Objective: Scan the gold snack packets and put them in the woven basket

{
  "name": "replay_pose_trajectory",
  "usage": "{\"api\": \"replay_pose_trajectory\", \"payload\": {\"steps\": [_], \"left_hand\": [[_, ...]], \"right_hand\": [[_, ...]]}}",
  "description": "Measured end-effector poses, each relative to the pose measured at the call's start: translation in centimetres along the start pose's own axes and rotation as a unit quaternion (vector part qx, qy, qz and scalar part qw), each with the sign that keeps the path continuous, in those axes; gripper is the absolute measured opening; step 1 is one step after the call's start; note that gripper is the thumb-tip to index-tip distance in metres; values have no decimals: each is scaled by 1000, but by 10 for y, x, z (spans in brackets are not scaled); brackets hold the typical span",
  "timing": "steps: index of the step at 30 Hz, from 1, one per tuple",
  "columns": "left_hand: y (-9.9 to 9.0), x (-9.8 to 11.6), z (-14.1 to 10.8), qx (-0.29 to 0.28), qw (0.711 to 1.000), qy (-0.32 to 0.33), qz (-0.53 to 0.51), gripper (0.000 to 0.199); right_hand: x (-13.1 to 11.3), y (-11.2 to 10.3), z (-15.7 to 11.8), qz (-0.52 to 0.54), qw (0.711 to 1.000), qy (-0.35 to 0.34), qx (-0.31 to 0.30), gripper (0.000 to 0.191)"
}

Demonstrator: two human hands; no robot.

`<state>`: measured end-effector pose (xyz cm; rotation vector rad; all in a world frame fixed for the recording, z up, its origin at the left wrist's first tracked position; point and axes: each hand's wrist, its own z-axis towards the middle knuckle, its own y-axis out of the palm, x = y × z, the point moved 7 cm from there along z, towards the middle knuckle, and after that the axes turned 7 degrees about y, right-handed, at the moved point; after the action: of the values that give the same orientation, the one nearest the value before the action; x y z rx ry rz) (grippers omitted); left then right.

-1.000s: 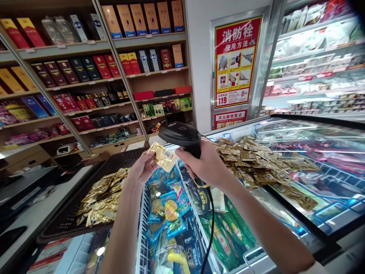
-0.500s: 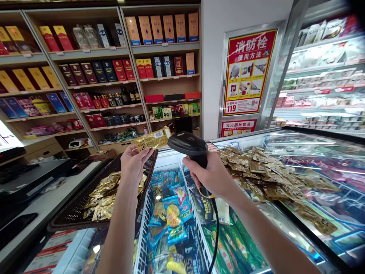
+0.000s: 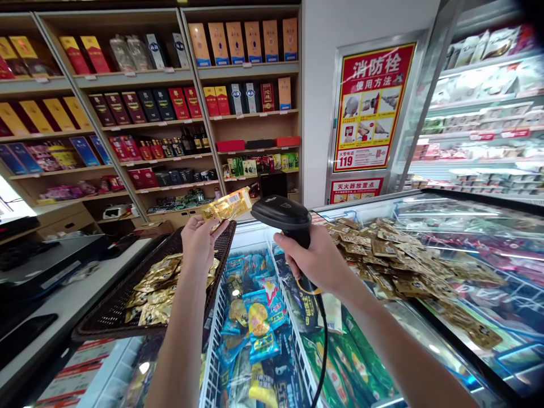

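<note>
Pinched in my left hand [image 3: 199, 238] is a flat gold foil packet [image 3: 227, 205], its white barcode patch facing me. My right hand [image 3: 318, 258] is wrapped round the handle of a black barcode scanner [image 3: 283, 215], whose head points left at the packet with a small gap between them. From the handle's base a black cable [image 3: 325, 351] runs down. Below my left hand, a dark brown woven basket [image 3: 100, 309] holds several gold packets [image 3: 159, 283]. A larger heap of gold packets [image 3: 395, 255] lies on the freezer glass right of my right hand.
Beneath my arms is a chest freezer with white wire dividers [image 3: 212, 345], blue ice-cream packs [image 3: 259, 317] and green packs [image 3: 348, 362]. A counter [image 3: 85, 309] with dark equipment runs along the left. Shelves of boxes [image 3: 244, 68] and a red poster [image 3: 372, 107] stand behind.
The gold packet in my left hand has tilted a little, and its shine has shifted. The scanner stays nearly still in my right hand. The view has moved very slightly.
</note>
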<state>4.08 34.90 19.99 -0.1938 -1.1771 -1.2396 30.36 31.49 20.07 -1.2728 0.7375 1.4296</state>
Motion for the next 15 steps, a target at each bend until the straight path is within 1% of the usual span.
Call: {"api": "replay_pose_trajectory", "payload": {"steps": [3, 7, 11, 15], "left_hand": [[2, 0, -2, -2, 1000, -4, 0, 31], [2, -3, -1, 1, 1000, -10, 0, 33], [-4, -5, 1, 8, 1000, -19, 20, 33], [-16, -7, 6, 16, 995, -35, 90, 32]], "right_hand": [[-1, 1, -1, 0, 1000, 1, -9, 42], [1, 0, 0, 2, 1000, -1, -6, 42], [2, -1, 1, 11, 1000, -8, -3, 40], [2, -1, 1, 10, 1000, -13, -1, 37]]}}
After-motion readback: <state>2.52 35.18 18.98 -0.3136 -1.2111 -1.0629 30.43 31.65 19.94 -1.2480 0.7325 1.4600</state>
